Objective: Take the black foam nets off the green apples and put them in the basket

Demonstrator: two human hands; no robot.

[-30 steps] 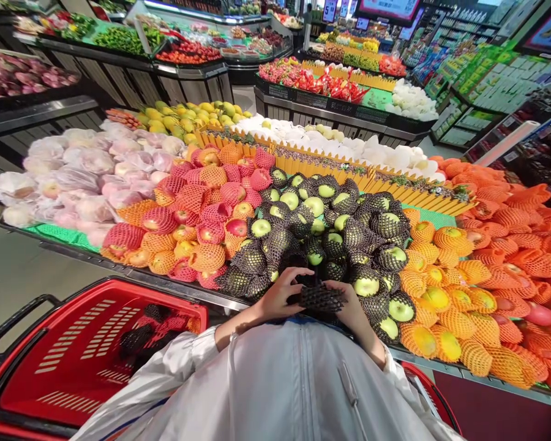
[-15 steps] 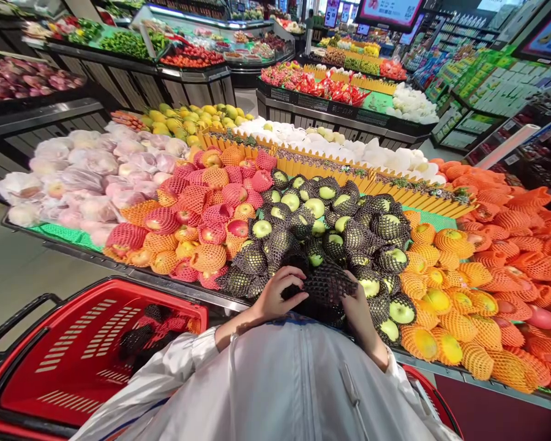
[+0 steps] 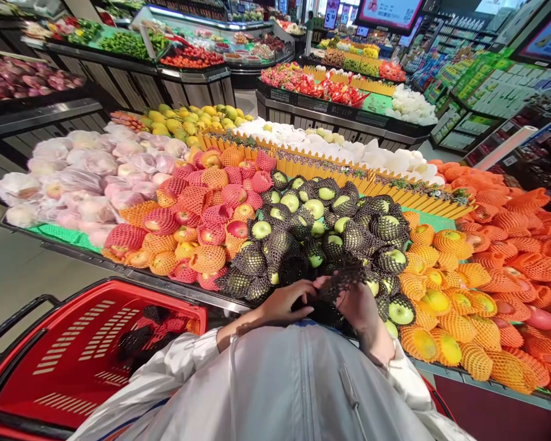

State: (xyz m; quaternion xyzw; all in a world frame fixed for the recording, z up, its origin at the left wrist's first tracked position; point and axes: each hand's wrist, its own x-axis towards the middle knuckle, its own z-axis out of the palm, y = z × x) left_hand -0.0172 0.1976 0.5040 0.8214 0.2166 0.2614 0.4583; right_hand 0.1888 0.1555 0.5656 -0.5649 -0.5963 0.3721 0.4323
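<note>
Low over the front of the green apples (image 3: 314, 208), many in black foam nets, both my hands are at one black foam net (image 3: 344, 280). My right hand (image 3: 362, 309) is closed on it from the right, with the dark mesh over its fingers. My left hand (image 3: 288, 301) is bent at the net's left end, its fingertips curled in against the dark mesh. Whether an apple is inside the net is hidden. Another dark net sleeve (image 3: 292, 267) lies just beyond my left fingers.
A red shopping basket (image 3: 41, 349) with black and red nets inside stands at lower left. Red apples (image 3: 211, 233) in pink and orange nets lie left of the green ones, yellow fruit (image 3: 425, 340) in orange nets right. A yellow picket divider (image 3: 321, 166) runs behind.
The black net is bunched smaller and has turned in my hands. My right hand has rolled palm upward under it, and my left hand has moved slightly right and lower.
</note>
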